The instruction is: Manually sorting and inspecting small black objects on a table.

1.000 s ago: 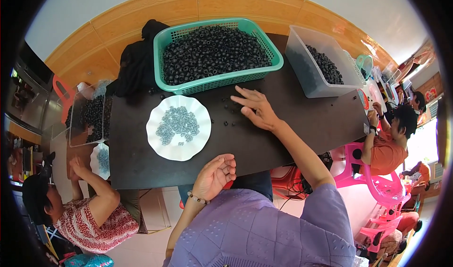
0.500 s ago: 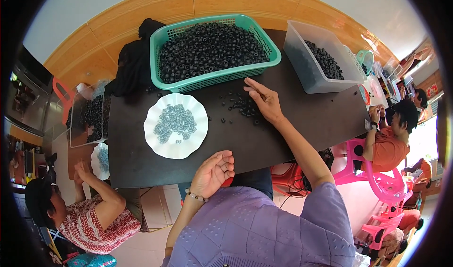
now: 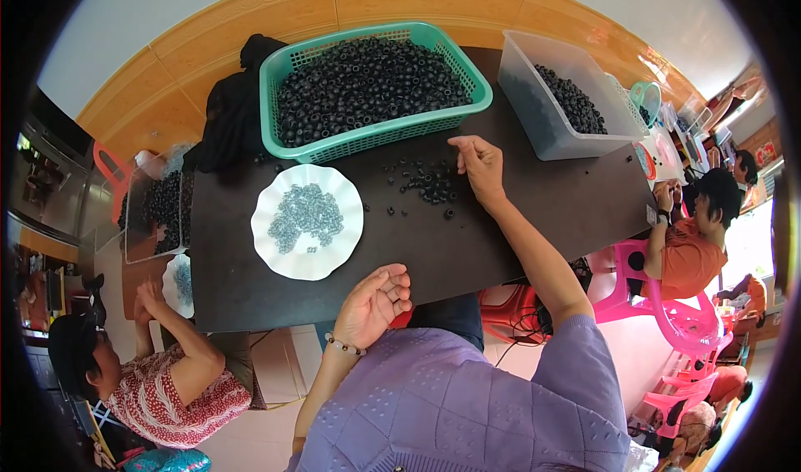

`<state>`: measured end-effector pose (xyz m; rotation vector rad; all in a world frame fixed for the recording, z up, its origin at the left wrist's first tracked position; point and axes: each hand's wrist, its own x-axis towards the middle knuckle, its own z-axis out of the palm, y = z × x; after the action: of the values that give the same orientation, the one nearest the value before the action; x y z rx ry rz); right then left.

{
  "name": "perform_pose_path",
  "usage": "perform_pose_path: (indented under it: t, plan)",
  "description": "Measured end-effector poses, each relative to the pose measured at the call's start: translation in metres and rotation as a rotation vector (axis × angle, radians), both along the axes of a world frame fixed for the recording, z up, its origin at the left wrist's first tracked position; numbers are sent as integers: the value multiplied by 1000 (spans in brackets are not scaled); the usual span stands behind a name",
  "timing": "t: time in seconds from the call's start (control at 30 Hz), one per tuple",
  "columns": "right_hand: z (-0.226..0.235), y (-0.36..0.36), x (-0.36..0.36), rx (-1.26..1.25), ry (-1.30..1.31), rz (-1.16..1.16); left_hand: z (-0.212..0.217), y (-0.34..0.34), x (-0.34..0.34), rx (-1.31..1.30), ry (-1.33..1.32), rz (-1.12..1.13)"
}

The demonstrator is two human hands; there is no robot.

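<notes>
My right hand (image 3: 478,164) reaches out over the dark table (image 3: 534,222), fingers curled, beside a small loose pile of black ring-shaped parts (image 3: 425,183). Whether it pinches any parts I cannot tell. My left hand (image 3: 374,304) rests at the table's near edge, palm up, fingers loosely apart, holding nothing. A white scalloped plate (image 3: 284,255) with small grey metal pieces (image 3: 305,216) lies between the hands. Behind it a green mesh basket (image 3: 380,134) is heaped with black rings.
A clear plastic bin (image 3: 542,122) with black parts stands at the back right. A black bag (image 3: 232,113) lies left of the basket. One person sits at the lower left by another bin, one in orange at the right on pink chairs (image 3: 667,322).
My right hand has drawn black rings away from the basket into a loose pile in front of it and shifted slightly right. The left hand stays put.
</notes>
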<state>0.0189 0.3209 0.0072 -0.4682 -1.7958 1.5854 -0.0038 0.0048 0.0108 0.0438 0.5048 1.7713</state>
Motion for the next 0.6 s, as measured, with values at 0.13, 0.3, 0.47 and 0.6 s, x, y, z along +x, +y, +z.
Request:
perform_pose_path:
  t: [0.13, 0.3, 0.47, 0.6]
  plan:
    - [-5, 5, -2, 248, -1, -15, 0, 2, 1, 1, 1, -4]
    - [11, -9, -2, 440, -143, 99, 0, 0, 1, -7, 3, 4]
    - [20, -15, 3, 887, -166, 136, 0, 1, 1, -10, 2, 4]
    - [22, -8, 11, 813, -137, 183, -1, 1, 2, 3, -8, -2]
